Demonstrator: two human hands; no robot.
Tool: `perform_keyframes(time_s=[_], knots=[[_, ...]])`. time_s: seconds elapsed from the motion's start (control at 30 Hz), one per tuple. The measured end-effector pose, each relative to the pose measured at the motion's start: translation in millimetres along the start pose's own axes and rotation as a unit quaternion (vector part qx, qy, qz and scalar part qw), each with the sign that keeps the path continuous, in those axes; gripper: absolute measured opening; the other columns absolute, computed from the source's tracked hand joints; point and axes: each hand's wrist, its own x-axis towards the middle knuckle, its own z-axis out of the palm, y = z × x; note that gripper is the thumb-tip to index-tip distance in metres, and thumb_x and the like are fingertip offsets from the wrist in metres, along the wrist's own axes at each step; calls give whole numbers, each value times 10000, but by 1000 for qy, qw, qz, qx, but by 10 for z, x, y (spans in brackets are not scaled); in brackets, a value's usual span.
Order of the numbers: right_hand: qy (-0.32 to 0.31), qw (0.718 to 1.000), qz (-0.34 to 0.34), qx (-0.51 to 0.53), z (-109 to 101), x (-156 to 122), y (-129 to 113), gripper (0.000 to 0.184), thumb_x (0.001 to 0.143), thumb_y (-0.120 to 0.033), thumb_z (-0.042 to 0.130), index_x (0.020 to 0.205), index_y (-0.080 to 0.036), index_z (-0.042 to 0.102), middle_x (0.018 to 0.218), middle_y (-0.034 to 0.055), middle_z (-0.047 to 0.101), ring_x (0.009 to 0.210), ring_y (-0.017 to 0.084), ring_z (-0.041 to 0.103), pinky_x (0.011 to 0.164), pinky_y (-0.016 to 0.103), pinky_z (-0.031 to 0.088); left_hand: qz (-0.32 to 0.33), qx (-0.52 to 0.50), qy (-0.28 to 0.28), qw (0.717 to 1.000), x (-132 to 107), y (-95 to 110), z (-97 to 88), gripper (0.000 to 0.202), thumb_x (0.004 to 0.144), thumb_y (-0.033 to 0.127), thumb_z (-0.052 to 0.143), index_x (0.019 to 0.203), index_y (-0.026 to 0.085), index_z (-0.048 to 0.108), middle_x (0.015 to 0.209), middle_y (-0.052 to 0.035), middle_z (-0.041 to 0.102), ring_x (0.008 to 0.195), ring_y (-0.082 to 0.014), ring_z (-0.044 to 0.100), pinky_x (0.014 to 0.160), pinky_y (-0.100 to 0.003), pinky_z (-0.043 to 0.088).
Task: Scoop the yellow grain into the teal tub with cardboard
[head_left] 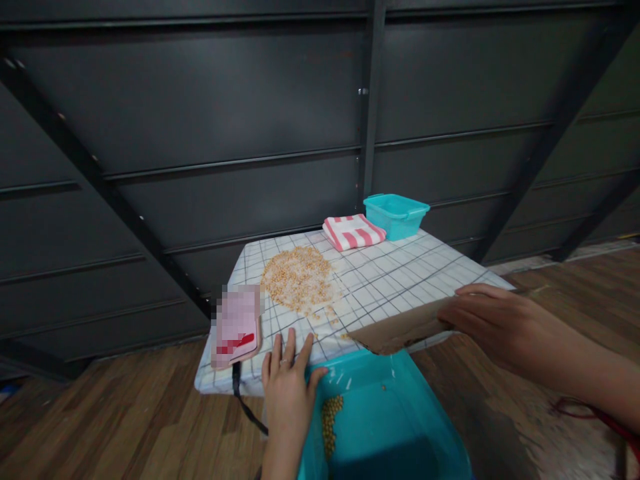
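My right hand [487, 323] is closed around a strip of brown cardboard [400, 327]. The cardboard's lower edge lies over the table's front edge and the far rim of a large turquoise bin [435, 407]. My left hand [287, 377] is open, its spread fingers on the checked cloth [400, 273] and its thumb at the bin's rim. Greenish-brown round beans [330, 423] are gathered along the bin's left side. Beyond my left hand, a pile of yellowish beans mixed with fine white grains [300, 280] covers part of the cloth, and a few loose beans trail toward me.
A pink phone-like item [237, 327], partly pixelated, lies at the table's left, with a black strap [247, 407] hanging down. At the back are a folded red-and-white striped towel [355, 232] and a small turquoise basket [397, 217]. A dark panelled wall [240, 100] stands behind.
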Motion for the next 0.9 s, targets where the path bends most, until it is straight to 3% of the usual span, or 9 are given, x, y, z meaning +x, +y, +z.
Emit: perform_keyframes(time_s=[0.6,0.9], knots=[[50,996,-48,-54,-36,-74,-72,414,898,-47,253,833,-161,646,726,77,652,662,190,568,677,333,449,26,17,6,999,3,-52,32,465,789,375,614,1246,329,540,1339,-108,546,1241,-355,479,926,-517,448],[51,998,-20,-36,-140,-2,-15,469,943,-118,221,744,-192,639,700,81,660,636,176,582,635,303,462,9,20,-6,1000,10,-1,-19,465,777,367,632,1233,326,551,1342,-103,541,1247,-360,472,944,-532,437]])
